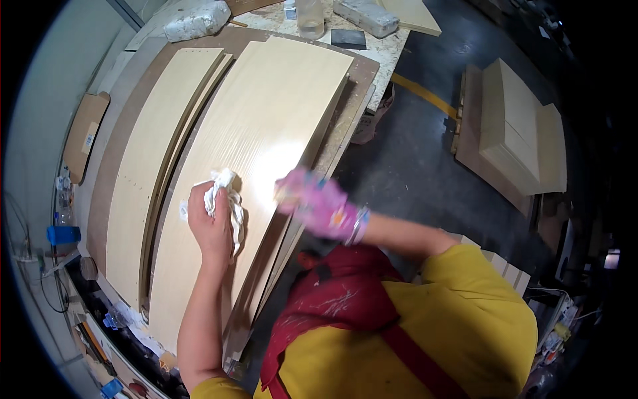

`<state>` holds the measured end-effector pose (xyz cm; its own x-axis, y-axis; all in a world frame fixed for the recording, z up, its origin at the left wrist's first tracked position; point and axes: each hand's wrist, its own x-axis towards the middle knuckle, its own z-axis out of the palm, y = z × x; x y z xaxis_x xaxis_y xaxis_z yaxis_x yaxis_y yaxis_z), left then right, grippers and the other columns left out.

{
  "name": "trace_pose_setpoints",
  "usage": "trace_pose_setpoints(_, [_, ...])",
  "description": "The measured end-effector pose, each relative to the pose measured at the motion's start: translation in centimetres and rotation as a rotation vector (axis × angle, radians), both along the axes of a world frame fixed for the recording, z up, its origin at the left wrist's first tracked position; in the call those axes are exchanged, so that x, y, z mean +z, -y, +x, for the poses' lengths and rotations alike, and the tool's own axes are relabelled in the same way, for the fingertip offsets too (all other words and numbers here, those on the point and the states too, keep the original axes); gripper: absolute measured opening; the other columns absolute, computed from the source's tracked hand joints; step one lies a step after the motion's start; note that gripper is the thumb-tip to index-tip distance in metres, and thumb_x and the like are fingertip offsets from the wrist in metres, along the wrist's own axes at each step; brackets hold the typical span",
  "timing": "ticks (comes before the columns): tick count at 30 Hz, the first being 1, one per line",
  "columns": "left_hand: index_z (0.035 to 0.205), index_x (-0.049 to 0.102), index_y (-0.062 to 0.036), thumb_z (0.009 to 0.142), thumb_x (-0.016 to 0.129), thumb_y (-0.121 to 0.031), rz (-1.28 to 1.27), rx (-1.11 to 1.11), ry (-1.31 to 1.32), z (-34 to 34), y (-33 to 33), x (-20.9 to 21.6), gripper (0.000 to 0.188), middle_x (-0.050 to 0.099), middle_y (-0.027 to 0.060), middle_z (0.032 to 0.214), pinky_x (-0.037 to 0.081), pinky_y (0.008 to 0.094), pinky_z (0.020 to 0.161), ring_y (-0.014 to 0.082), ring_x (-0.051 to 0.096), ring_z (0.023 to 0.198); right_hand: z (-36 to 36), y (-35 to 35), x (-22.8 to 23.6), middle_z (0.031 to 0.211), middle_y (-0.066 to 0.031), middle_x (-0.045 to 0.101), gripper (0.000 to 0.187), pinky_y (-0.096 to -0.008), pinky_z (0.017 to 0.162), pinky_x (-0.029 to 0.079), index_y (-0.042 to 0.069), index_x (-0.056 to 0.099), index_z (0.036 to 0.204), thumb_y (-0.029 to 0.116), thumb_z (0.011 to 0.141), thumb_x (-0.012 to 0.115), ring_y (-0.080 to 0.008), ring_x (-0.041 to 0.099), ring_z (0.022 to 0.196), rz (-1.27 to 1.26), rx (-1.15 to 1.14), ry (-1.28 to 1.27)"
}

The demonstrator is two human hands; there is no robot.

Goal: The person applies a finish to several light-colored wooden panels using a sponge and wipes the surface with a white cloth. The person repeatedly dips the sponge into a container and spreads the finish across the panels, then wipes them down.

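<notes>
- On the left, a narrow pale board (163, 120) lies on a brown sheet (98, 219). A dark gap runs between it and the next board.
- The bare left hand (207, 216) is over that next one, the wide board (266, 93). Its thumb and fingers pinch a bunched white cloth (224, 183), and one end hangs down.
- I think a flat, folded cloth and a soft, even push along the lines in the wood would work best here. A loose end could drag.
- The wide board is in the middle, right in front of the person, with a bright shine on top.
- The right hand (320, 205), in a pink glove, is at the board's right edge. It is blurry, so I cannot tell if its fingers are spread or pressed together.
- That edge looks easy to bump, so go gently there.
- Past it, the dark floor (399, 166) gives the right elbow room to swing.
- Far right, a stack of pale boards (512, 126) sits well apart.
</notes>
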<state>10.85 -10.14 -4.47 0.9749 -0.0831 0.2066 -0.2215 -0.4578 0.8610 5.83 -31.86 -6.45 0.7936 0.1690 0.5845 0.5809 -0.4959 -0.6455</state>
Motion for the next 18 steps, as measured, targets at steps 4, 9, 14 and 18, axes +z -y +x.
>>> trace_pose_setpoints(4, [0.103, 0.06, 0.0001, 0.094, 0.058, -0.015, -0.103, -0.006, -0.065, -0.3, -1.8, 1.2, 0.018, 0.062, 0.0059, 0.09, 0.045, 0.0268, 0.072, 0.0129, 0.057, 0.08, -4.0, -6.6, 1.1, 0.093, -0.0099, 0.059, 0.023, -0.0378, 0.071, 0.054, 0.009, 0.059, 0.104, 0.028, 0.091, 0.054, -0.0259, 0.064, 0.079, 0.013, 0.191, -0.257])
trace_pose_setpoints(9, [0.098, 0.06, -0.0008, 0.09, 0.06, -0.012, 0.227, -0.022, 0.101, -4.0, -13.1, 3.3, 0.014, 0.061, 0.0092, 0.088, 0.045, 0.0323, 0.074, 0.0195, 0.058, 0.081, 0.9, 1.3, 2.5, 0.094, -0.0102, 0.062, 0.021, -0.0336, 0.074, 0.052, 0.007, 0.058, 0.104, 0.022, 0.09, 0.058, -0.0227, 0.064, 0.088, 0.103, -0.114, -0.127])
trace_pose_setpoints(14, [0.097, 0.058, -0.0004, 0.086, 0.06, -0.012, 0.655, 0.033, 0.211, -11.3, -22.6, 2.3, 0.017, 0.058, 0.0157, 0.094, 0.043, 0.0407, 0.08, 0.0346, 0.055, 0.088, 2.9, 2.1, 2.1, 0.088, -0.014, 0.063, 0.026, -0.0355, 0.071, 0.052, 0.003, 0.056, 0.106, 0.019, 0.087, 0.062, -0.0252, 0.063, 0.08, 0.196, -0.375, -0.289])
trace_pose_setpoints(18, [0.1, 0.057, 0.0001, 0.087, 0.058, -0.014, 0.566, 0.155, 0.266, -12.2, -23.1, 0.2, 0.019, 0.058, 0.017, 0.097, 0.041, 0.043, 0.083, 0.0361, 0.054, 0.092, -3.3, -4.9, 0.9, 0.105, -0.0101, 0.058, 0.011, -0.0347, 0.071, 0.054, 0.011, 0.064, 0.09, 0.017, 0.081, 0.064, -0.0241, 0.061, 0.09, -0.534, -0.019, 0.222])
